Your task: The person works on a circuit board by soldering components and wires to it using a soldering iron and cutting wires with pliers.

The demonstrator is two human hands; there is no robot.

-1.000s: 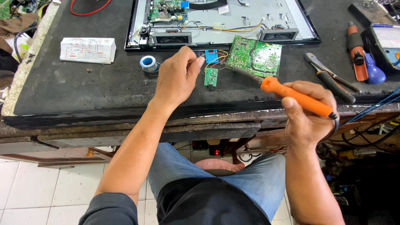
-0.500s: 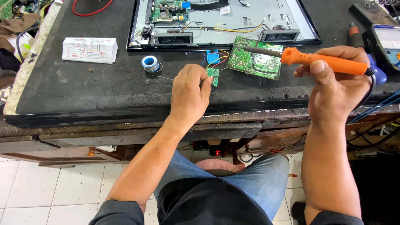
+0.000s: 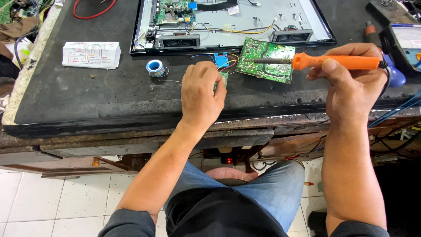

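The little green circuit board [image 3: 223, 79] lies on the black bench top [image 3: 87, 96], pinned under the closed fingers of the left hand [image 3: 201, 94]. The right hand [image 3: 351, 85] is wrapped tight around an orange-handled soldering iron [image 3: 315, 61], with its tip over the bigger green circuit board [image 3: 268, 59]. This looks like the soldering step; next the tip likely needs a careful touch. A small spool of solder wire [image 3: 154, 67] sits near.

The small green board [image 3: 224, 79] shows only as a sliver past the fingertips of the left hand [image 3: 201, 94], the rest hidden under them. Where the thin solder wire [image 3: 172, 80] ends beneath those fingers cannot be told. The cord leaving the soldering iron [image 3: 335, 62] vanishes behind the right hand [image 3: 353, 85].
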